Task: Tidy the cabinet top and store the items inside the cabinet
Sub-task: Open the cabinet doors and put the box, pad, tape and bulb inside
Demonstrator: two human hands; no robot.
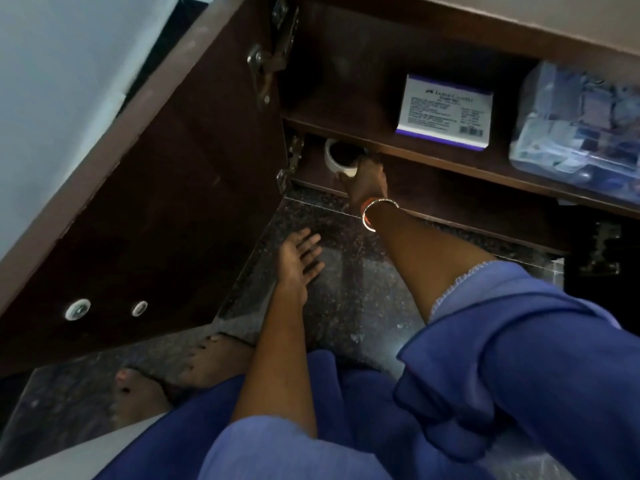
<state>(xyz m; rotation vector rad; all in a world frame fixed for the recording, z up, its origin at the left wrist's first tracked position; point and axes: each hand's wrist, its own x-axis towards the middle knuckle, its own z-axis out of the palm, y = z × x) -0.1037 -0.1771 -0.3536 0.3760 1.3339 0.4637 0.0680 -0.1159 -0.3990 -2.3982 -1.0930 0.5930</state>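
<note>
A white cup (333, 160) with a dark inside stands on the bottom shelf of the dark wooden cabinet (450, 161), at its left end. My right hand (367, 180), with a bangle on the wrist, reaches into that shelf and is closed on the cup's right side. My left hand (300, 261) hovers over the dark speckled floor in front of the cabinet, fingers spread, holding nothing. On the shelf above stand a white and purple box (446, 110) and a clear plastic container (581, 129) full of small items.
The cabinet door (156, 202) stands open to the left, its hinges showing. My bare feet (166, 375) rest on the dark granite floor (346, 289) below. Blue clothing fills the lower right of the view. A pale wall lies at the upper left.
</note>
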